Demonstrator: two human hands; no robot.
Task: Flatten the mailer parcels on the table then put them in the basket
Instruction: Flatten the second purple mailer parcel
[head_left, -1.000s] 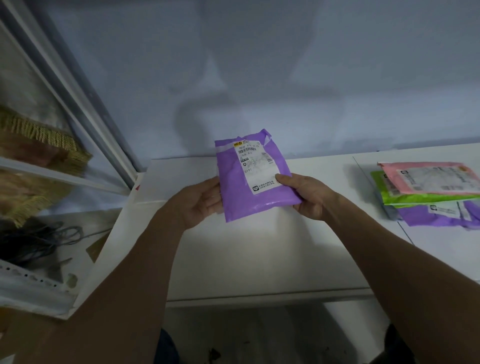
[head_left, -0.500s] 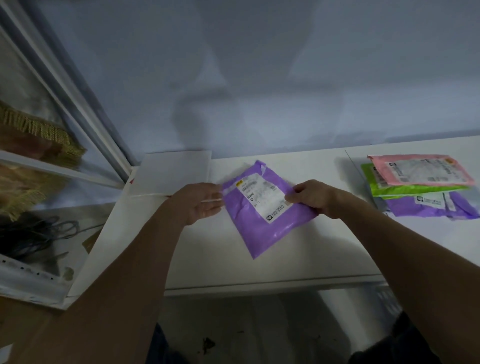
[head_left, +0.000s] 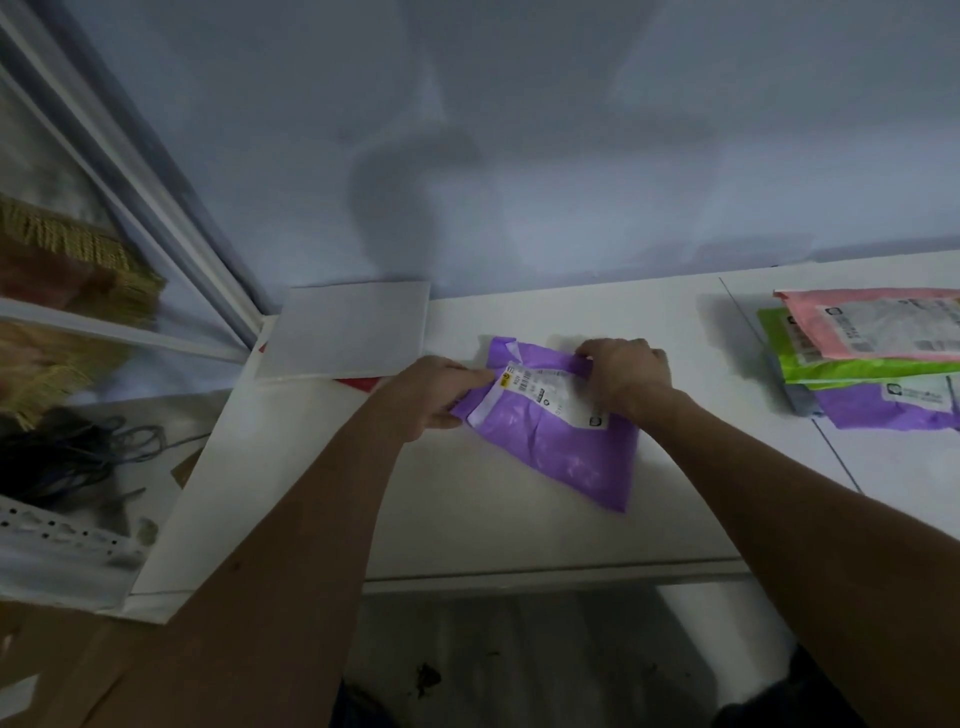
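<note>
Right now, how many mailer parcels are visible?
4: purple mailer at centre; pink mailer, green mailer, second purple mailer stacked far right; others may hide beneath.

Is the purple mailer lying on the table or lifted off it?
On it: the purple mailer lies label-up on the table; left hand and right hand grip its far end.

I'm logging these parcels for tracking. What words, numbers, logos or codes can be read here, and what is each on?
Nothing reads clearly.
On the held purple mailer: barcode, yellow mark, print too blurred.
On the pink mailer: label print too blurred.
On the green mailer: barcode label, too small.
On the lower purple mailer: logo and print, too blurred.
</note>
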